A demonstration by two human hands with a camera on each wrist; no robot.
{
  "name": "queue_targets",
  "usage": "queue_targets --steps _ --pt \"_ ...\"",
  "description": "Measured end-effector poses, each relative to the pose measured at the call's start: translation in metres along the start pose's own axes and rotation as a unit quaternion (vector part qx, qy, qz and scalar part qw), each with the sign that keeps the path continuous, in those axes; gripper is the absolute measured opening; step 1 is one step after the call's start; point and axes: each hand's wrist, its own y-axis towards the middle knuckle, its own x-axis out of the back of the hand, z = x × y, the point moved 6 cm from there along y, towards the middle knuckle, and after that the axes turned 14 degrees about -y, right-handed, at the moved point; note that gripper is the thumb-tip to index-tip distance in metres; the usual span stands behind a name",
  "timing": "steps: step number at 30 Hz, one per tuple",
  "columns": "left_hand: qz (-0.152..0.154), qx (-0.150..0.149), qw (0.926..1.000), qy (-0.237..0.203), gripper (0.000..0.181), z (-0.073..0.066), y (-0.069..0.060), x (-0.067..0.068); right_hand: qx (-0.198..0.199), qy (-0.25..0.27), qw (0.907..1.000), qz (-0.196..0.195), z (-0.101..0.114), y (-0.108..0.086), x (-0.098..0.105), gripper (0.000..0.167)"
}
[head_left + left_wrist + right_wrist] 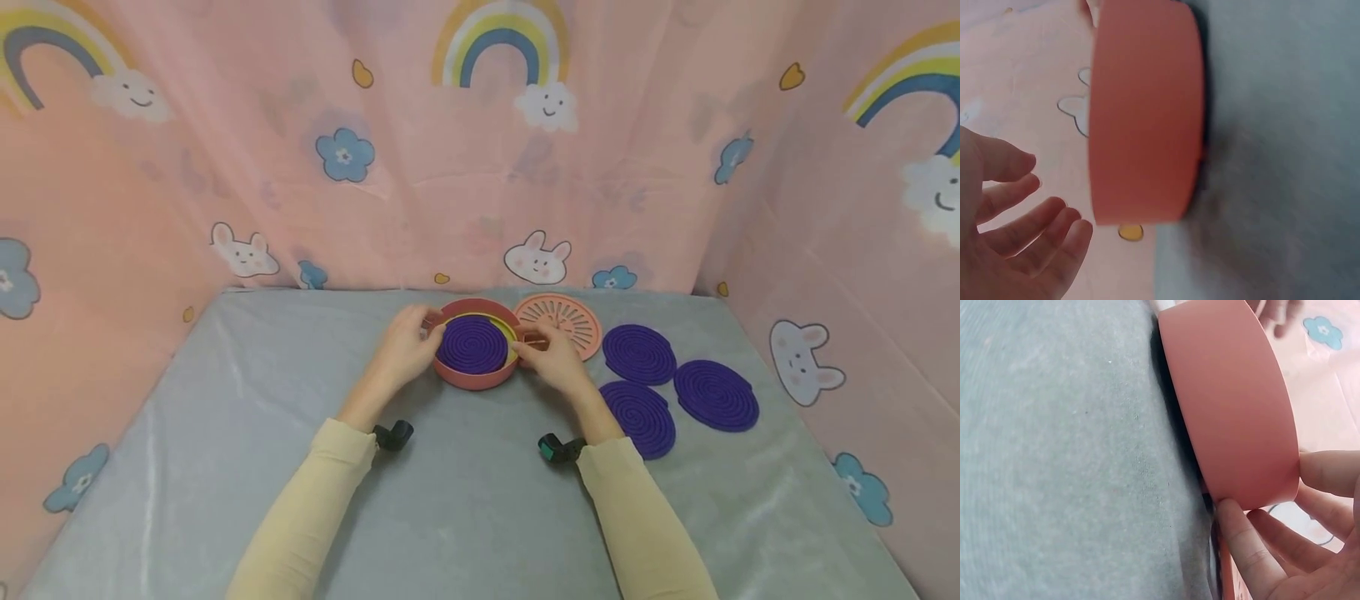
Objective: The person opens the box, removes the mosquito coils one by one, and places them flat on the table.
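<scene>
Cream sleeves point(303, 508) closest, right hand point(557, 358) totally gripping that round pink case point(476, 382), purple coil point(472, 344) inside, left hand point(403, 346) loose alongside.

The left hand point(1032, 231), fingers loosely bent, is just beside a coral round-walled container point(1144, 119) near the grey tabletop's point(1285, 150) edge along a pink curtain point(1029, 69).

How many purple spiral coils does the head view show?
4: one coil in the pink container; right of it on the cloth, a back coil, a front coil and a rightmost coil. Others may be hidden under the first.
</scene>
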Motion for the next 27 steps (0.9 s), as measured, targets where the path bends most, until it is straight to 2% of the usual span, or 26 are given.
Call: queue_targets --steps 4,12,23,27 --pt "0.022 -0.007 0.9996 -0.016 0.031 -0.007 0.009 -0.007 -0.005 -0.005 1.0 0.004 0.0 -0.001 0.0 0.038" --pt "0.075 0.025 0.9961 -0.038 0.041 -0.008 0.026 -0.027 -0.006 -0.021 0.9998 0.003 0.002 -0.002 0.001 0.039" --pt "0.096 0.076 0.9921 -0.026 0.043 0.0 0.042 -0.052 0.001 -0.029 0.9996 0.001 0.001 -0.001 0.002 0.038" --pt "0.111 0.09 0.9897 -0.008 0.045 0.003 0.043 -0.058 0.005 -0.035 0.9994 0.0 0.001 -0.002 0.002 0.038"
